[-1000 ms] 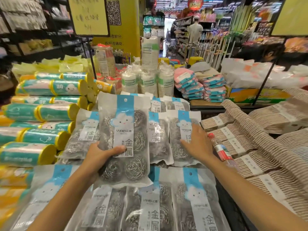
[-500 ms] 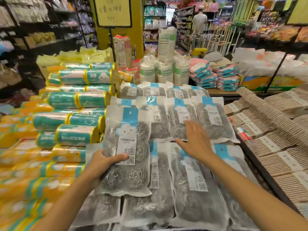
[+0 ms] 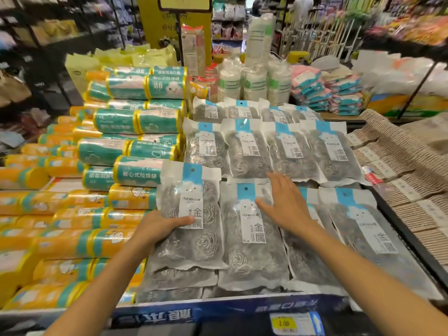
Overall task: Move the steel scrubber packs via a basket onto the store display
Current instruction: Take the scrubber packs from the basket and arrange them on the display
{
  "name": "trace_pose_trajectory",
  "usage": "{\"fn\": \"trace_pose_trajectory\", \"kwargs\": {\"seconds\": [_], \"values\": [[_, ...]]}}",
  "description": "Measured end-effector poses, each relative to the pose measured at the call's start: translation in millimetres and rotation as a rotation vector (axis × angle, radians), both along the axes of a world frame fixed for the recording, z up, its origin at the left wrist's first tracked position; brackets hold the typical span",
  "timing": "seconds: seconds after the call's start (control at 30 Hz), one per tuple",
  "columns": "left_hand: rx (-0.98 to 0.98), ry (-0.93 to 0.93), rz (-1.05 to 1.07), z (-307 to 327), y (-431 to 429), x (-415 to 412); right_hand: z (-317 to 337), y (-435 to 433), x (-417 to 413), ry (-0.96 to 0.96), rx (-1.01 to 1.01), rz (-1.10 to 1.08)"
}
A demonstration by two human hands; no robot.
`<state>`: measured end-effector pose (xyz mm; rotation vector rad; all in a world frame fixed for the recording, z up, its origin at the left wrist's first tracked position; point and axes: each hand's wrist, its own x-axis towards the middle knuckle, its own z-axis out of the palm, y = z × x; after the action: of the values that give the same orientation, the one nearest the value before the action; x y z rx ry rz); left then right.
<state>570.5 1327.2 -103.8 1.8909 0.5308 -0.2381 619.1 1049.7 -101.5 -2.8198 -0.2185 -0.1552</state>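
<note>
Close beside bag rolls (image 3: 135,170), left hand (image 3: 157,227) around scrubber pack (image 3: 202,246), right hand (image 3: 284,207) flat.

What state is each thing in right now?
Left hand, gripping, thumb on the label.
Held pack, sealed, over the front-left pile.
Front-row pack, flat, sealed.
Right hand, open, fingers straight, over that pack; contact unclear.
Rolls, stacked on their sides.

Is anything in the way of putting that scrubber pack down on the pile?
Nothing visible blocks it. The left hand holds the pack just above the front-left stack; the right hand is spread over the neighbouring pack, off to the side.
</note>
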Motion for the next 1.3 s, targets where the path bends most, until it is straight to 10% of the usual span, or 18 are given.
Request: {"fn": "trace_pose_trajectory", "kwargs": {"seconds": [0.37,0.77,1.3], "values": [[1.157,-0.331,-0.373,35,-16,18,9,12,-5,-0.071,-0.019,0.073],[1.258,-0.376,-0.22,68,-23,-63,30,31,-29,-0.152,0.043,0.352],[1.252,0.112,0.336,32,-21,-423,4,150,-270,-0.107,0.053,1.162]]}}
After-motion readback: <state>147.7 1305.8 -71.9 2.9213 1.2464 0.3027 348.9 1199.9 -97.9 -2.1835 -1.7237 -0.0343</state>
